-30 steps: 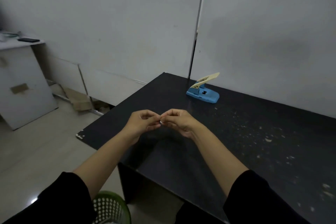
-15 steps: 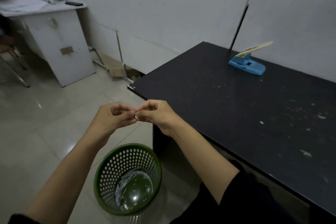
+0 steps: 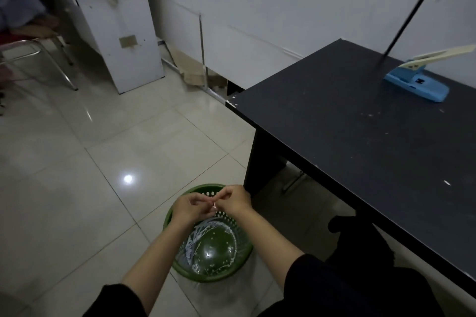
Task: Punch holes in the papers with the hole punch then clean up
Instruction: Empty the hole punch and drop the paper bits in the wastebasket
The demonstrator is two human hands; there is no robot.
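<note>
Both hands pinching tiny white paper scrap [image 3: 214, 205] over green bin [image 3: 177, 269].
L hand [image 3: 189, 207] & R hand [image 3: 235, 201] fingers curling together on scrap; blue hole punch [image 3: 417, 83], cream lever sticking up, sitting on black worktop [image 3: 347, 136] far R.

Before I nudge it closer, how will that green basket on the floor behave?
The green basket looks like thin perforated plastic holding only paper scraps, so it is probably very light. On the glossy floor tiles it would likely slide easily. Its wide, low shape suggests it won't tip readily.
</note>
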